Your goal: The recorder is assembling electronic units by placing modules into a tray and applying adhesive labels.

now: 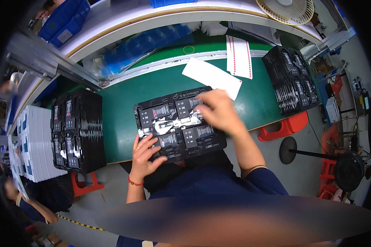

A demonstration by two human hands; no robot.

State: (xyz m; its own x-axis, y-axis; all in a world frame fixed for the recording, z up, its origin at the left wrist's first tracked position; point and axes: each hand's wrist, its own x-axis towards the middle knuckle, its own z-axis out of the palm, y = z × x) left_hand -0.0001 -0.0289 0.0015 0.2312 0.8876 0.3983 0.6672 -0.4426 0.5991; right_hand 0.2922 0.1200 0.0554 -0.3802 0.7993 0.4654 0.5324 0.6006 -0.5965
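A black plastic tray (214, 142) lies tilted at the table's near edge. In its pockets sit several flat black battery packs (167, 141) with printed faces and shiny parts along the middle. My left hand (143, 158) rests on the tray's near left corner, fingers and thumb spread over the rim. Above the far right pack hovers my right hand (219, 111), slightly blurred, its index finger and thumb bent toward each other at the pack's edge. Whatever lies between those fingertips is too small to make out.
Tall stacks of similar black trays stand at left (80, 131) and right (290, 80). A white tray stack (35, 142) is far left. White sheets (212, 76) lie behind my tray. Overhead is a shelf (152, 20) with a fan (286, 10). Red stools (284, 126) stand below.
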